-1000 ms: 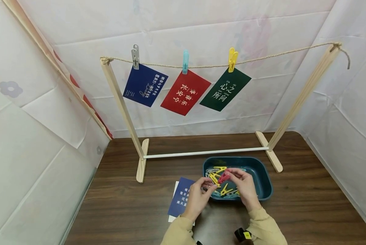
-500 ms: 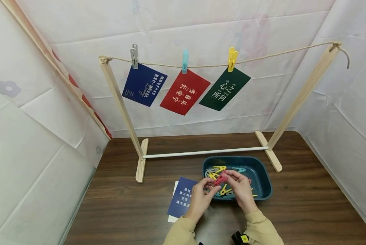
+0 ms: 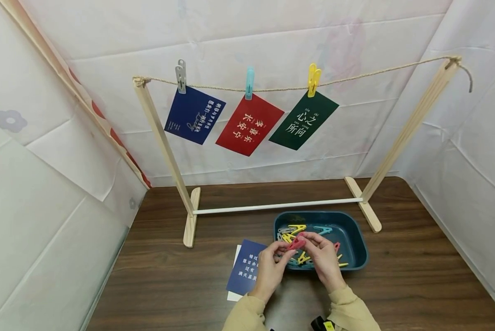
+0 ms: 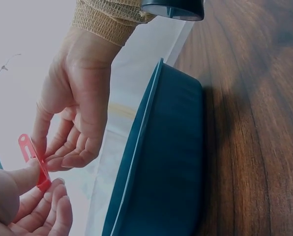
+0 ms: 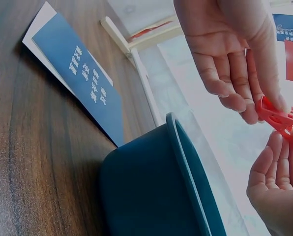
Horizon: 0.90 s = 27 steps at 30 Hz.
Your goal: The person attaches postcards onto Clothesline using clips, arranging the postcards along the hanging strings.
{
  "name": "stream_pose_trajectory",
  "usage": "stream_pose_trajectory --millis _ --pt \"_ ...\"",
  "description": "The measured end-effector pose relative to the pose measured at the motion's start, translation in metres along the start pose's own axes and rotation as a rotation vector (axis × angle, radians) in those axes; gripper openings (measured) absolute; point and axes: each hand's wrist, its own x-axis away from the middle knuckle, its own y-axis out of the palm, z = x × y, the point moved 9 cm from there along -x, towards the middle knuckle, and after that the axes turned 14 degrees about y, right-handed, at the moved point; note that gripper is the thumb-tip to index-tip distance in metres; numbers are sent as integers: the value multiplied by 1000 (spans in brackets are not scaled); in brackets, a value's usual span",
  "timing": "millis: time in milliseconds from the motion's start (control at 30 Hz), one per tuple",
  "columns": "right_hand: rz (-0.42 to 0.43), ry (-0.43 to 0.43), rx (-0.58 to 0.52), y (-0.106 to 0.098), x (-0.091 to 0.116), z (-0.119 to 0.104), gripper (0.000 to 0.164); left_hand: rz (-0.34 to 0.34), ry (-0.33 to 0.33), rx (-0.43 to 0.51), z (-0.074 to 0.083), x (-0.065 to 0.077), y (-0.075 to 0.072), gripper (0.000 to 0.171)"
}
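Both hands meet over the near left part of the dark teal basin [image 3: 356, 239]. Between them is a pink-red clothespin [image 3: 298, 242], also seen close up in the left wrist view as a clothespin [image 4: 39, 164] of slim plastic. My left hand [image 3: 270, 271] pinches its lower left end with thumb and fingers. The upper right end is pinched by my right hand [image 3: 325, 262]. Beneath the hands, several yellow, grey, blue and red clothespins lie in the basin. A blue card [image 3: 245, 268] with white characters rests on a white card, left of the left hand.
A wooden stand [image 3: 164, 147] carries a twine line [image 3: 363, 78]. Grey, light blue and yellow clothespins hold a blue card [image 3: 194, 115], a red card [image 3: 249, 125] and a green card [image 3: 304, 122] on it. A white rod [image 3: 247, 208] joins the stand's feet behind the basin.
The right hand has shifted left and slightly down with the clothespin, uncovering more clothespins in the basin. The left hand has come to pinch the clothespin's other end. The hanging cards stay put.
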Motion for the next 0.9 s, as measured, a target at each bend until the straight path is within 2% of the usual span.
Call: stream_pose_trajectory --millis 200,467,633,900 --pt "-20 24 16 0 2 1 19 4 -7 20 0 3 -2 13" --pt "-77 42 89 1 4 -4 29 2 29 29 1 4 -3 11" --pt "-128 29 218 1 4 -9 39 4 40 16 1 5 -4 11" --pt "-164 -63 414 2 6 -20 37 -3 26 22 1 6 -5 11"
